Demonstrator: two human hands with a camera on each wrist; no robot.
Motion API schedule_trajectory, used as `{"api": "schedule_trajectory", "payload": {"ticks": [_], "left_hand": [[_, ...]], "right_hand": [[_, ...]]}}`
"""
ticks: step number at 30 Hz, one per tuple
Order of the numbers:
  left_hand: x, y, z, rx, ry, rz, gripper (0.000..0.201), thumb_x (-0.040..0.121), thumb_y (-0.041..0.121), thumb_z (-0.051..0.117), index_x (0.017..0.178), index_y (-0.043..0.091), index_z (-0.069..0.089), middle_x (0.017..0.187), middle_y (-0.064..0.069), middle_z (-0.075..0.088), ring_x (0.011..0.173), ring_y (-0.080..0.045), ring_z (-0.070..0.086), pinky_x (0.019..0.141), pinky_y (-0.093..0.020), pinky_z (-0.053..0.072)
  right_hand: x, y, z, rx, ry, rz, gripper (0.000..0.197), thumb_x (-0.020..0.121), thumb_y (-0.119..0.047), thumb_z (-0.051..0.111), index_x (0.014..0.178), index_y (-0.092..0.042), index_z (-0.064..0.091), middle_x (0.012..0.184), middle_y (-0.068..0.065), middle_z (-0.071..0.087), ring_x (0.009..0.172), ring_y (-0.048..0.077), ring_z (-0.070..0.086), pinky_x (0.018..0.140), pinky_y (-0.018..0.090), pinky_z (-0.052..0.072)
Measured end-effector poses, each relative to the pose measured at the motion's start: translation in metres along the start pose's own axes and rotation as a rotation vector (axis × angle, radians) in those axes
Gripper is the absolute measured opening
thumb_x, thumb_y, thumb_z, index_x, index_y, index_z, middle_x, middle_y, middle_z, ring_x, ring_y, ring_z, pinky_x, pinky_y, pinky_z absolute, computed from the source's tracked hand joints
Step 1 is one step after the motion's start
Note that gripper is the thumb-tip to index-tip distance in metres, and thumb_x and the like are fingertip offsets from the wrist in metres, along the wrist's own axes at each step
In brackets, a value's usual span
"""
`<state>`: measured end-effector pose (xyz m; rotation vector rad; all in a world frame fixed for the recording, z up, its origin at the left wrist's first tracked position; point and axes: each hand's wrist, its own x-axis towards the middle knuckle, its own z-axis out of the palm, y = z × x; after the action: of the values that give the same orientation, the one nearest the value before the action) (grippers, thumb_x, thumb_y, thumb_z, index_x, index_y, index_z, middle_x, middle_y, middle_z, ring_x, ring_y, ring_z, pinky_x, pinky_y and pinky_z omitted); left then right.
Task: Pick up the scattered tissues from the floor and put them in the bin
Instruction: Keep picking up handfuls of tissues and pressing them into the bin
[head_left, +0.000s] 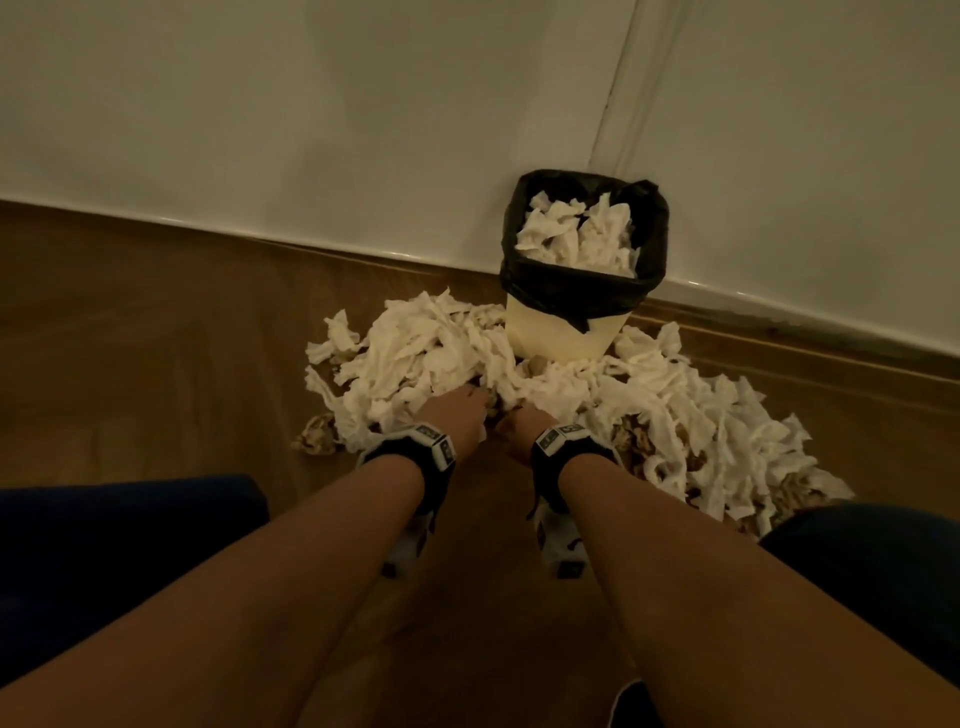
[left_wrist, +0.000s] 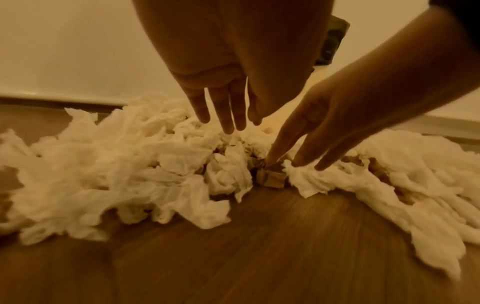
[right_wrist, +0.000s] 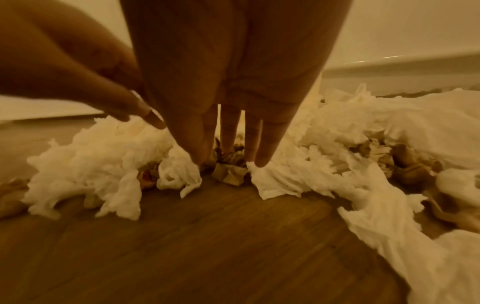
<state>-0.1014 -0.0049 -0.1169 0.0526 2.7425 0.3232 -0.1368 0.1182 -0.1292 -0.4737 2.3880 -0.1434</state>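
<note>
A big heap of crumpled white tissues (head_left: 426, 358) spreads over the wooden floor around a cream bin (head_left: 563, 332) lined with a black bag, which is heaped with tissues. My left hand (head_left: 462, 410) reaches into the heap's near edge with straight fingers (left_wrist: 226, 115). Beside it my right hand (head_left: 514, 423) points its straight fingers (right_wrist: 262, 144) down at the tissues (right_wrist: 285, 176) and a brown paper ball (right_wrist: 231, 174). Neither hand holds anything.
The bin stands against a white wall (head_left: 311, 130) with a brown skirting strip (head_left: 779, 338). More tissues (head_left: 727, 441) and brown scraps lie to the right. Dark blue knees (head_left: 114, 561) frame bare floor (head_left: 493, 649) between my arms.
</note>
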Motion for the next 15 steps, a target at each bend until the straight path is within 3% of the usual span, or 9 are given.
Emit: {"api": "schedule_trajectory", "payload": {"ticks": [2,5,7,12,15], "left_hand": [[0.013,0.005,0.003,-0.009,-0.022,-0.003,0.043,0.094,0.018,0.048,0.136,0.013,0.04,0.138,-0.01,0.042,0.124,-0.028,0.044,0.103,-0.041,0.039],[0.028,0.003,0.008,0.002,0.001,-0.023,0.039,0.094,0.015,0.047,0.133,0.01,0.04,0.135,-0.013,0.044,0.121,-0.031,0.043,0.1,-0.042,0.041],[0.037,0.0,0.013,0.035,0.002,-0.012,0.033,0.095,0.014,0.045,0.127,0.01,0.042,0.131,-0.013,0.047,0.117,-0.032,0.045,0.096,-0.042,0.042],[0.051,-0.006,0.026,0.086,-0.054,0.01,0.035,0.092,0.017,0.054,0.126,0.017,0.047,0.135,-0.01,0.041,0.122,-0.032,0.039,0.104,-0.043,0.036],[0.05,-0.01,0.033,0.074,-0.03,-0.007,0.025,0.091,0.02,0.054,0.117,0.019,0.052,0.131,-0.01,0.04,0.115,-0.032,0.043,0.101,-0.041,0.039]], "right_hand": [[0.0,0.002,0.003,-0.038,-0.05,-0.028,0.042,0.097,-0.021,0.045,0.139,-0.015,0.046,0.147,0.012,0.037,0.13,0.031,0.04,0.108,0.038,0.032],[0.002,0.003,0.003,-0.051,-0.05,-0.042,0.046,0.096,-0.027,0.047,0.14,-0.018,0.043,0.152,0.011,0.027,0.136,0.033,0.03,0.114,0.04,0.024],[0.007,0.002,0.005,-0.076,-0.045,-0.039,0.047,0.095,-0.03,0.046,0.141,-0.019,0.042,0.152,0.01,0.026,0.137,0.034,0.029,0.114,0.041,0.023],[0.021,0.001,0.017,-0.158,-0.031,-0.021,0.049,0.096,-0.039,0.043,0.142,-0.023,0.039,0.15,0.011,0.027,0.135,0.036,0.028,0.113,0.044,0.024],[0.031,-0.003,0.028,-0.144,-0.028,-0.036,0.045,0.098,-0.035,0.042,0.139,-0.019,0.043,0.15,0.008,0.03,0.136,0.032,0.029,0.112,0.045,0.028]]}}
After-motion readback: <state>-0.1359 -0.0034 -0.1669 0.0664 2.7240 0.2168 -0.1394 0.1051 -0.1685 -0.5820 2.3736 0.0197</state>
